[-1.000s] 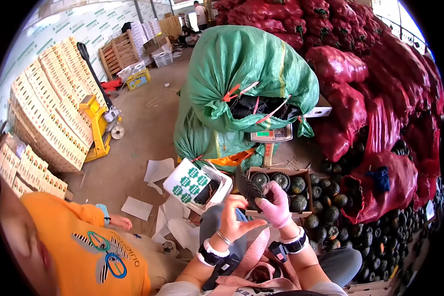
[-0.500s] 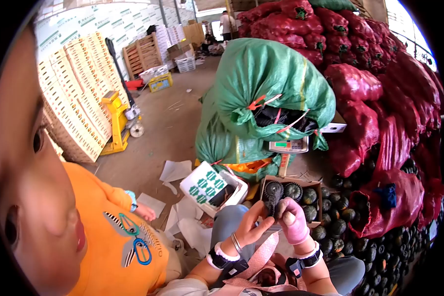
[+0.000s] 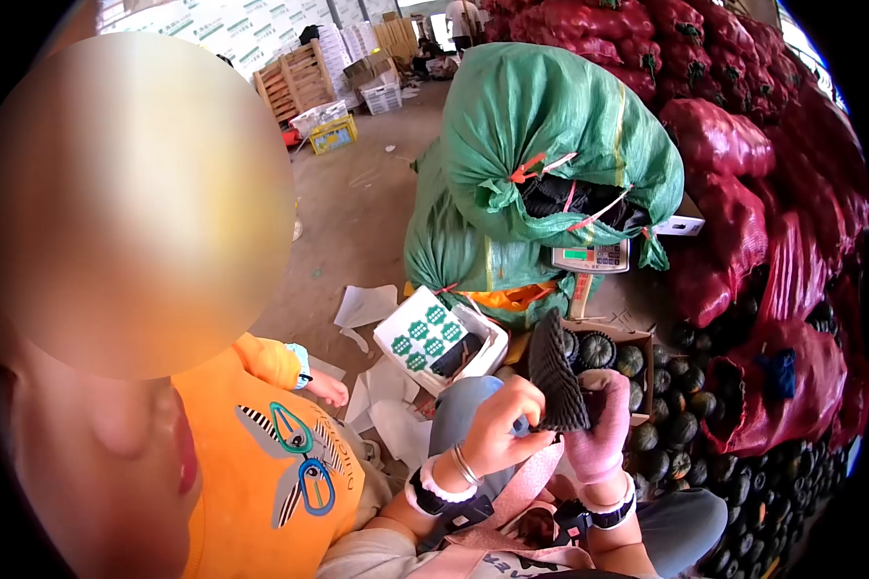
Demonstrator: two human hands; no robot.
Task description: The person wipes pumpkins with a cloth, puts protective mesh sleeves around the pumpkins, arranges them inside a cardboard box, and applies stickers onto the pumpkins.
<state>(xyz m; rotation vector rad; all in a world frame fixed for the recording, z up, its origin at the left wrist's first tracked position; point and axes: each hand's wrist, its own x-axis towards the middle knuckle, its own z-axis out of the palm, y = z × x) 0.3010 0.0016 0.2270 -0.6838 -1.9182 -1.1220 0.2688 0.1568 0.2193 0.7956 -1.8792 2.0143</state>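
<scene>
Between my hands stands a black ribbed foam sleeve [image 3: 557, 381], its wide end down and its narrower end pointing up. My left hand [image 3: 507, 429], bare and wearing a bracelet, pinches the sleeve's lower left edge. My right hand [image 3: 601, 429], in a pink glove, has its fingers closed on the lower right edge. Just beyond, a cardboard box [image 3: 647, 340] holds small dark green pumpkins [image 3: 597, 351], some seated in black sleeves. The sleeve hides part of this box.
A white box [image 3: 492, 340] bears a sheet of green stickers [image 3: 420, 338]. Behind it, green sacks [image 3: 560, 125] rest by a digital scale [image 3: 592, 257]. Red mesh sacks [image 3: 777, 386] and loose pumpkins [image 3: 681, 425] fill the right. A person in an orange shirt [image 3: 261, 463] is close on my left.
The black sleeve, bunched between my fingers before, now stands stretched out and upright. My view has shifted left, and the person in orange appears farther into it.
</scene>
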